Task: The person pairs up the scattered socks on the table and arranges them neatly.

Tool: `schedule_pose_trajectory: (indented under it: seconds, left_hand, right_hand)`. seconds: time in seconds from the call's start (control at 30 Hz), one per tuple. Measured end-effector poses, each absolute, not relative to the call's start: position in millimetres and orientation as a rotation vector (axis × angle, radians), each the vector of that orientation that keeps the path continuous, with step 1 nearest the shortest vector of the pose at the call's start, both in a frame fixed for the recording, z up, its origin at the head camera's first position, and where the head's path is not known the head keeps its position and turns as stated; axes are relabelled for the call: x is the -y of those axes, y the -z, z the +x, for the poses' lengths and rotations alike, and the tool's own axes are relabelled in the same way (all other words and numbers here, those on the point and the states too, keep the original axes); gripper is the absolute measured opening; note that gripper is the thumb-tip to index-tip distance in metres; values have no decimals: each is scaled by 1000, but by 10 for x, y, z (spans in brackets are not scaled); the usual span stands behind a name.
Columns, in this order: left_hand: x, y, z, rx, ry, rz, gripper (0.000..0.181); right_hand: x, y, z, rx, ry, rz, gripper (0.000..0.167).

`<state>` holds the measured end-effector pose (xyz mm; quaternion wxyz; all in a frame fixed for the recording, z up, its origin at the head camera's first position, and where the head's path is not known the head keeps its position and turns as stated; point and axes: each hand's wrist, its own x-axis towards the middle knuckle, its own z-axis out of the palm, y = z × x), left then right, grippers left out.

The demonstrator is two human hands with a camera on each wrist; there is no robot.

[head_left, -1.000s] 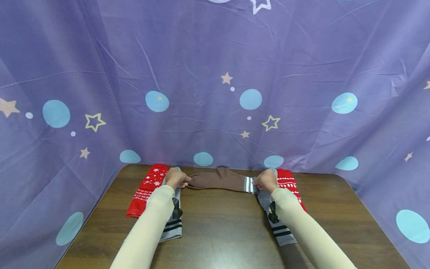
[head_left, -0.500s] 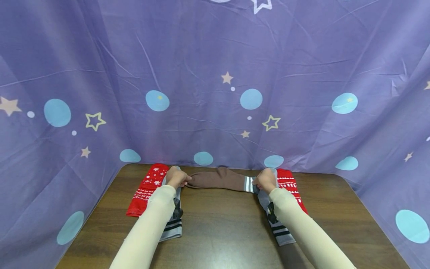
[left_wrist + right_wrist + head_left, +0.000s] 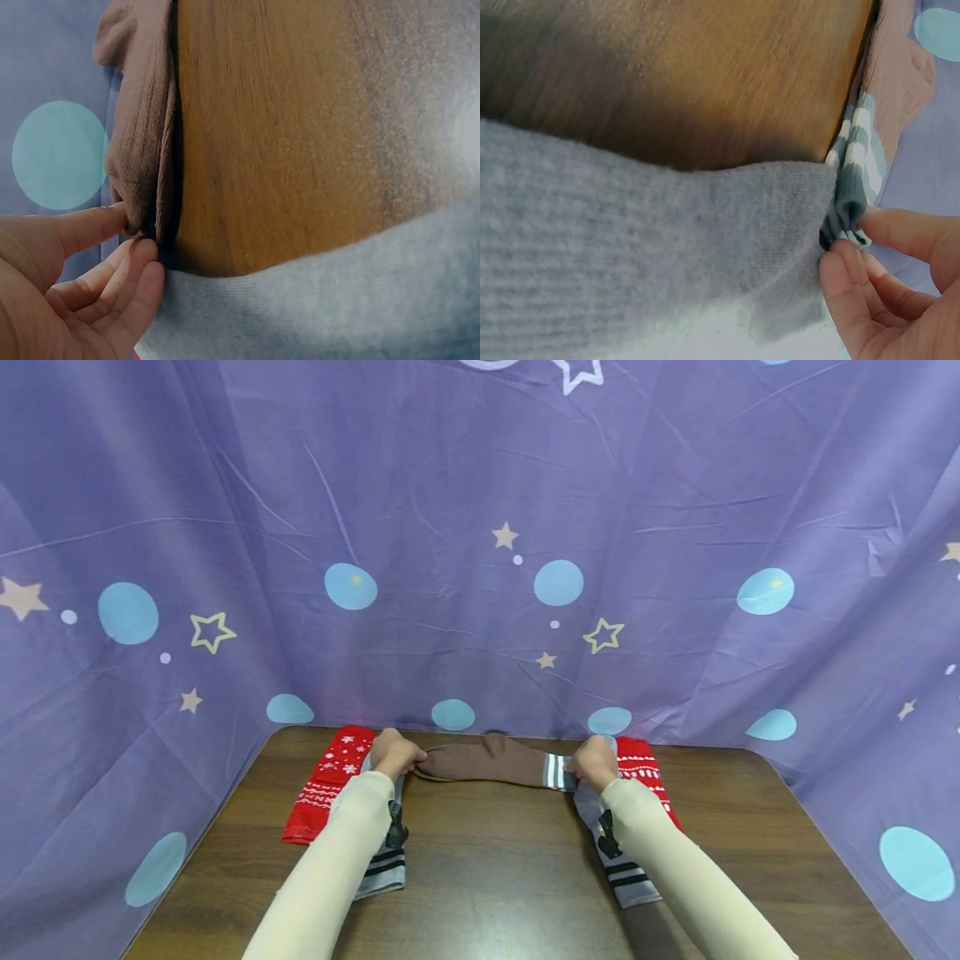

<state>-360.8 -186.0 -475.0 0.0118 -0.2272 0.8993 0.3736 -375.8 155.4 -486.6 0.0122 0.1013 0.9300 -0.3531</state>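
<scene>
Head view: brown sock (image 3: 480, 760) held lengthwise by its ends

Near the 12 o'clock edge of the bench (image 3: 495, 877), its toe is pinched by the fingers of the left hand (image 3: 397, 753), its white-striped cuff (image 3: 557, 772) by those of the right hand (image 3: 595, 762), presumably for straightening. Fine-knit fabric is seen, the heel bulged towards 12 o'clock.

Wooden table (image 3: 487, 860) under red, gray, brown socks (image 3: 487, 762)

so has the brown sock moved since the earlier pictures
No; against the table in the head view, the brown sock shows no visible shift either way.
</scene>
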Motion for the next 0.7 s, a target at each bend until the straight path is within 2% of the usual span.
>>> schedule_pose_trajectory:
  seconds: [0.33, 0.7]
  left_hand:
    - [1884, 4755, -3696, -2824, -998, -739, 30]
    - [1839, 4783, -3640, -2791, -1049, -694, 20]
  right_hand:
    - [-1573, 4855, -3751, -2884, 1148, 298, 20]
    - [-1557, 4885, -3758, -2868, 1131, 322, 23]
